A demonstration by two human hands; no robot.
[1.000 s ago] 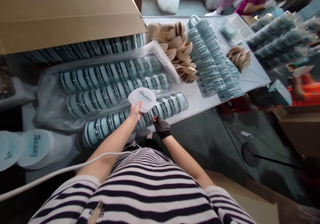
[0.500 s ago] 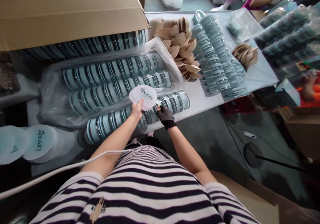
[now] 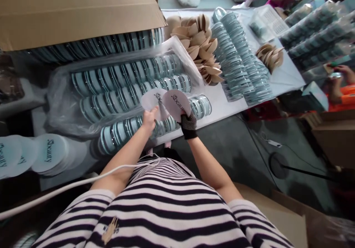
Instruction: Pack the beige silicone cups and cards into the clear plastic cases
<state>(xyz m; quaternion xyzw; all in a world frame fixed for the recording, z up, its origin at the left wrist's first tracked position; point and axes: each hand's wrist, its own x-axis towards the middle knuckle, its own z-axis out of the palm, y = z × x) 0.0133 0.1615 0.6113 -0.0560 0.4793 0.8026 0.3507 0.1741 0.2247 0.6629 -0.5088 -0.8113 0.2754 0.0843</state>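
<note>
- Left grip [image 3: 149,119], bare: thumb on top, clamped on the left disc [image 3: 150,98] at its 6 o'clock rim.
- Right grip [image 3: 189,123], dark fingerless glove: clamped on the right disc [image 3: 174,102] at its 5 o'clock rim.
- Discs, two, white, printed: held over the near row; the right overlaps the left in view; touching or apart, cannot tell.
- Handling, judged: light, thin, springy; smooth, so apt to slip; edge likely to crease. Best hold: rim between thumb and fingers, clear of the print.
- Near row [image 3: 203,105], clear nested tubs: beneath the discs, running from 8 to 3 o'clock of them, on the desk [image 3: 222,109].
- Bagged rows [image 3: 124,72], similar: 10 o'clock.
- Brown shells [image 3: 199,41], heaped: 1 o'clock.
- Clear stacks [image 3: 235,61], lying flat: 2 o'clock.
- Disc pile [image 3: 48,153], fanned: 8 o'clock.
- Carton [image 3: 74,11], brown: 11 o'clock.
</note>
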